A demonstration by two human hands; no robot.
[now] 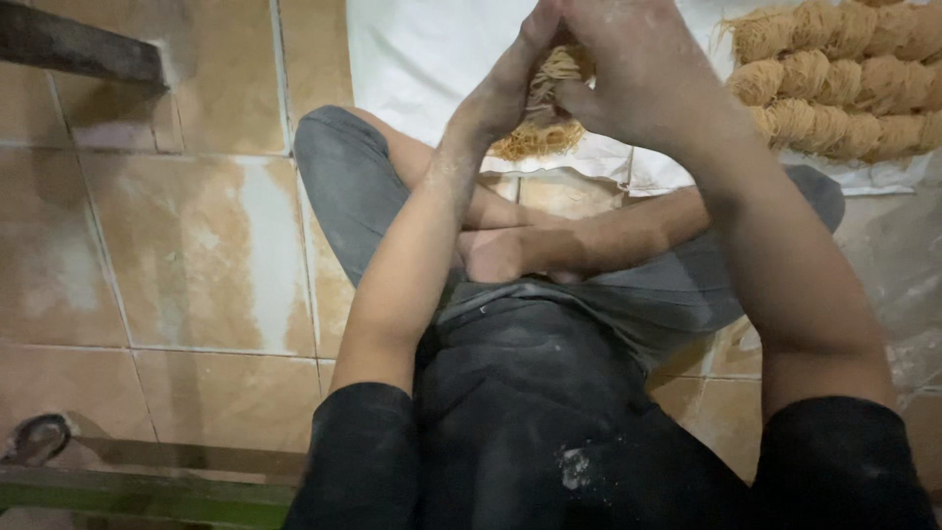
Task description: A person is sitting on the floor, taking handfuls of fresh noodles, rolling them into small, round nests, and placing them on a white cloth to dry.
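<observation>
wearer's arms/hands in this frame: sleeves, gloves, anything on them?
Both hands bare, no gloves, rings or watch visible. Left hand and right hand are dusted with pale flour-like powder, which runs down the left forearm too. Short black sleeves end above the elbows; forearms uncovered. The black shirt front carries a small white powder smudge.

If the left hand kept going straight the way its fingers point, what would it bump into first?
The left hand points up and away, already against the noodle bundle held between it and the right hand. Past that it would probably meet the white sheet; depth is unclear.
</observation>
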